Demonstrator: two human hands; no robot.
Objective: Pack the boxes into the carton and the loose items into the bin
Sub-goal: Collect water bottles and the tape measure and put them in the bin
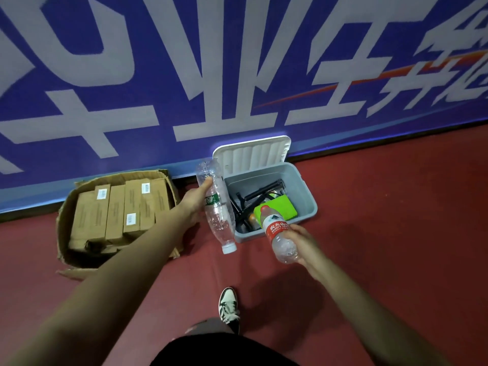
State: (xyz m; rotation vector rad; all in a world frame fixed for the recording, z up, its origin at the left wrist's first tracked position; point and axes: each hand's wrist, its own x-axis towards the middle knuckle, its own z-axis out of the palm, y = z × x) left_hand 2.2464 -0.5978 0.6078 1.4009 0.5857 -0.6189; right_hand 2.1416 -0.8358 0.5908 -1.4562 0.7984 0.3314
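One crumpled green-label bottle [220, 220] (inverted), one red-capped bottle [276, 229], both clear.

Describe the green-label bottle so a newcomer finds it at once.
Under the blue wall banner sits a grey bin with its white lid open. At its left edge, the left hand holds a clear bottle cap-down. Its green label and white cap set it apart from the red-labelled, red-capped bottle in the right hand.
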